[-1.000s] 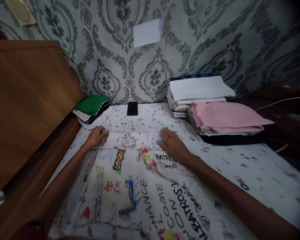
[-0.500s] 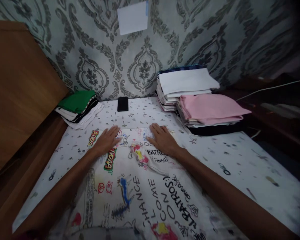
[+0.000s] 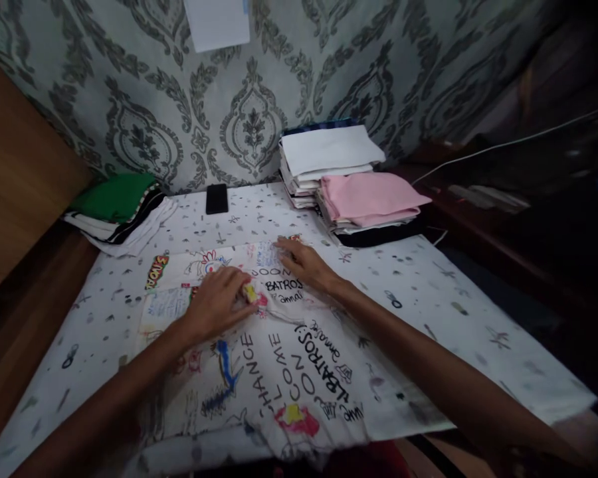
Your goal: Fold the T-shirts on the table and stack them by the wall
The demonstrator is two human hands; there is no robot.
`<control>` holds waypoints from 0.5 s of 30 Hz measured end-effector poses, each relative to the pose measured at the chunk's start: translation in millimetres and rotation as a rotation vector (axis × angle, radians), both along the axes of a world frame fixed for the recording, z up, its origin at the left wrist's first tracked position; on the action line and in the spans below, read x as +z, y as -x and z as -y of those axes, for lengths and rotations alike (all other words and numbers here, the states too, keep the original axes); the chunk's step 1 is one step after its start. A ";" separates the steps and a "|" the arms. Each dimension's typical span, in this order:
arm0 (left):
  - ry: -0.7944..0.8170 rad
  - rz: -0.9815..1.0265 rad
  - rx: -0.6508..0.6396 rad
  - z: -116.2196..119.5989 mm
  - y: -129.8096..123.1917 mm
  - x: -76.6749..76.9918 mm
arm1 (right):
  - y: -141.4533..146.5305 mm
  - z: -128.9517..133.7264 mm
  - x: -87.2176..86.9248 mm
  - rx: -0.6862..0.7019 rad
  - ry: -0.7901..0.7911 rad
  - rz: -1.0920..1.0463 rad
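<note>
A white cloth [image 3: 274, 358], likely a garment, lies in front of me, covered with handwritten black letters and coloured drawings. My left hand [image 3: 219, 302] is on its upper middle, fingers curled and thumb opposite, gathering the fabric by a red and yellow drawing. Farther right, my right hand [image 3: 306, 263] is at the cloth's far edge. Its fingers are bent and close together, with the fingertips on the fabric. Along the cloth's far side runs a folded strip with a coloured print at its left end. My wrists and forearms cover parts of both sides.
The white patterned sheet [image 3: 408, 345] spreads beneath. A black phone [image 3: 216, 198] lies near the patterned wall. Folded clothes stand in piles: green on top [image 3: 112, 197] at left, white on top [image 3: 329, 151] and pink on top [image 3: 373, 197] at right. A wooden panel [image 3: 24, 139] borders the left.
My left hand has slid rightward over the cloth, and its flat fingers have curled. My right hand has bent its fingers at the far edge. The view has shifted right.
</note>
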State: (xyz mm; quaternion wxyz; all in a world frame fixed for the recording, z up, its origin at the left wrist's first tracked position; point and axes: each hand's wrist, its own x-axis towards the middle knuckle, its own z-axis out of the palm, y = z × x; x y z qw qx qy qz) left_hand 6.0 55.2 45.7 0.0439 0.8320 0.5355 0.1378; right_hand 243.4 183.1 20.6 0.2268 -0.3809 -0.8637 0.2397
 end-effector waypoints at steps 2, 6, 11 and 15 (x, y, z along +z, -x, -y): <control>0.008 -0.055 -0.022 5.0 -24.0 0.0 | -1.1 20.4 7.8 0.077 0.010 -0.035; 0.022 -0.132 0.064 6.0 -41.8 -5.3 | -2.0 71.2 13.4 0.220 0.013 -0.052; -0.001 -0.162 0.122 -0.2 -41.9 -3.3 | -1.0 105.8 -4.1 0.127 0.005 -0.055; -0.055 -0.108 0.146 -4.2 -35.4 4.7 | -0.7 97.4 -9.6 0.061 0.014 -0.173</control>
